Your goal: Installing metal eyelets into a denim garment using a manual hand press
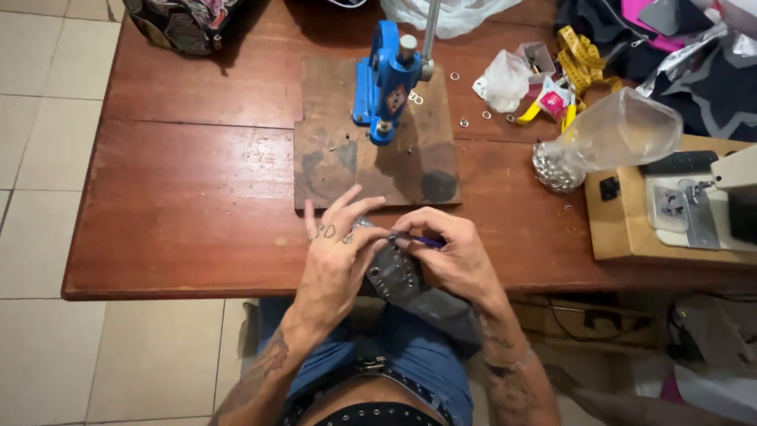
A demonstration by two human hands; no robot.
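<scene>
1. Wooden table filled most of the view; worker sat at its 6 o'clock edge, lap under the rim.
2. Sewing machine sat at 3 o'clock on a tan base, well apart from the hands.
3. Dark wooden board lay at 12 o'clock from the hands, probably as a firm base, carrying the blue hand press. Press stood upright, lever up, nothing visible under its die.
4. Clear plastic bag of small metal pieces lay tipped at 2 o'clock, mouth toward the machine. Yellow tape measure, white crumpled bag and loose eyelets were scattered at 1 o'clock.
5. Grey strip of material with a row of studs or eyelets hung over the table edge into the lap, just at the hands; likely draped there so the edge supports it.
6. Left hand lay over the strip's upper end, thumb and forefinger pinched on it, other fingers spread upward; seemed to steady it.
7. Right hand was curled, pinching a thin dark blue tool with the tip pointing at 9 o'clock toward the left fingertips. Tool type: cannot tell.
8. Nothing stood between hands and press; the board's near edge was just beyond the fingertips.
</scene>
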